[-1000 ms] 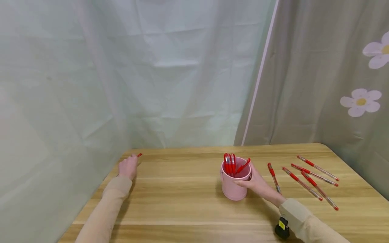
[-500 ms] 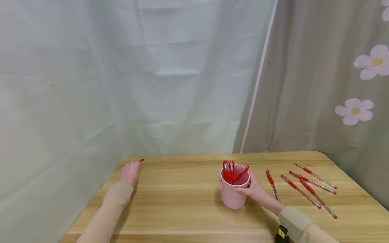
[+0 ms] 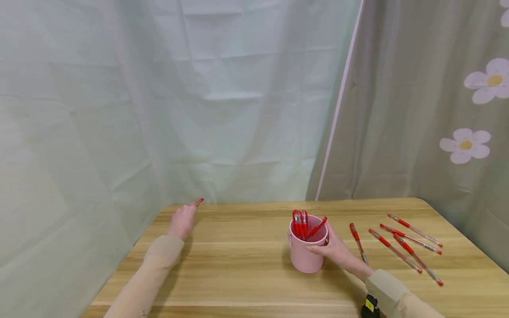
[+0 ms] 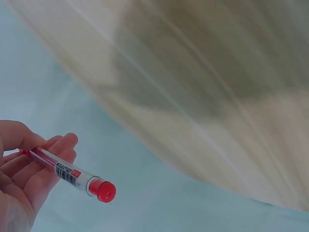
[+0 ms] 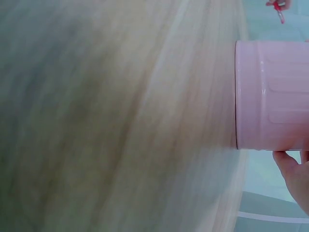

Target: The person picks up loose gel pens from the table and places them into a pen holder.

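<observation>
At the far left of the table, my left hand (image 3: 184, 221) holds a red gel pen (image 4: 72, 175) above the wood. In the left wrist view the thumb pinches the barrel against the fingers, and the red end points away from the palm. A pink pail (image 3: 306, 259) stands upright right of the table's middle. Several red pens (image 3: 299, 225) are in it, one leaning toward its right rim. My right hand (image 3: 339, 252) grips the pail's right side, thumb at the front; its other fingers are mostly hidden behind the pail.
Several red pens (image 3: 394, 249) lie loose on the wooden table (image 3: 238, 260), right of the pail; some cross. A black object with a yellow label (image 3: 370, 305) is by the right sleeve. Pale curtains (image 3: 246, 110) hang along the back and left edges.
My left hand has lifted the pen from the table's far left and moved a little to the right. The right hand stays on the pail. The head view has tilted up slightly.
</observation>
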Motion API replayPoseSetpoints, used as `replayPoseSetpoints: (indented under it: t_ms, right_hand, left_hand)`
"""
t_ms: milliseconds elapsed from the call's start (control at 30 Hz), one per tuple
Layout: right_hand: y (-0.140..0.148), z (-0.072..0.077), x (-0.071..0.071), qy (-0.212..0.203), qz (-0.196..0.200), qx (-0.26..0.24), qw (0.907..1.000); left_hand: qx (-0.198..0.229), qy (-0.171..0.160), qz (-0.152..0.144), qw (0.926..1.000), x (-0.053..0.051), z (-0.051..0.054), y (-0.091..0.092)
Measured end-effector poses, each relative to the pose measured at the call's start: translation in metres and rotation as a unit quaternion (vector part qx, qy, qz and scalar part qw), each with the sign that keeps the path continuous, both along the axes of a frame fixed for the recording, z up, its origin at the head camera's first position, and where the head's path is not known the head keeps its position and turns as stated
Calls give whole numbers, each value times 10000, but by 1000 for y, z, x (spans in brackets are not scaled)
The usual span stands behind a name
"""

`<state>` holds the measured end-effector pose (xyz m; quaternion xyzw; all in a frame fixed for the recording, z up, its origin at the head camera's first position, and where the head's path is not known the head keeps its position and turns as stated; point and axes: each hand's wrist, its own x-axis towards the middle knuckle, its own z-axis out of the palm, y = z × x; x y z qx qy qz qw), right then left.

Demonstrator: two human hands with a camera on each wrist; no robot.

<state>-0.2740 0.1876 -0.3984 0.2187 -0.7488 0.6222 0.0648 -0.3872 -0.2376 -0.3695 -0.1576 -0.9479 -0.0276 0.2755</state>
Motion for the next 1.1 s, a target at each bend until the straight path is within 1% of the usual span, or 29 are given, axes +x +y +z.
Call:
replayPoseSetpoints:
  t_ms: [67,133,233,300,400,467,567,767,867,1000,1100]
  right_hand:
    - [1,-1,-1,45,10,23,10000]
    - [3,-7,-6,-17,4,20,10000]
    - [5,-17,-13,-28,25,17,10000]
    - [5,-19,-14,-25,32,13,10000]
    - [5,-19,-15,4,38,12,10000]
    - [6,-19,-15,6,35,35,10000]
    - [6,-19,-15,-35,20,70,10000]
    - [6,-18,-14,-84,-21,103,9999]
    - [6,-19,-14,-31,-57,117,9999]
    - [6,-20,-15,103,-70,175,9998]
    - [7,-20,-15,58,-69,144,9999]
  left_hand:
    - [67,81,-101,9999,0,2,8]
    - [118,143,-182,9997,0,4,17]
    - [131,145,-212,9996,1,8,28]
    - [180,93,-239,9995,1,11,35]
    - [267,6,-297,9992,2,14,43]
    - [389,-44,-405,9984,3,16,49]
    - [501,46,-529,9973,5,20,57]
    - [666,353,-930,9928,10,28,76]
    - [769,371,-1125,9900,12,31,85]
    - [904,344,-1269,9872,15,35,96]
    - [1032,282,-1406,9843,19,40,104]
